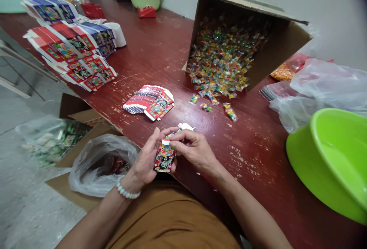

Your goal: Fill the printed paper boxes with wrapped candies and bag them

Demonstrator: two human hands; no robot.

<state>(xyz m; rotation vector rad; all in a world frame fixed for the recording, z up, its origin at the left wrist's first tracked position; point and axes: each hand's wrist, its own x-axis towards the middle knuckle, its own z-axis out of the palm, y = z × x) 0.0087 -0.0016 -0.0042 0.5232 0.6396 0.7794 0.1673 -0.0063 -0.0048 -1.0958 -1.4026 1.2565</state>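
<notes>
My left hand (147, 157) is wrapped round a small printed candy box (165, 158), red and black with colourful pictures, held upright over the table's near edge. At the box's top, the thumb and fingers of my right hand (192, 147) pinch its white end flap. Just beyond my fingers lies another printed carton with white flaps (186, 126), partly hidden by my right hand. A fanned stack of flat printed cartons (149, 102) rests on the table ahead. Several wrapped candies (205, 107) are scattered to the right of that stack.
A tipped cardboard box (279, 56) spills many wrapped candies at the back. Bundled cartons (71, 50) are piled at left. A green basin (321, 157) stands at right, beside plastic bags (323, 84). Below the left table edge sits a bag-lined carton (97, 157).
</notes>
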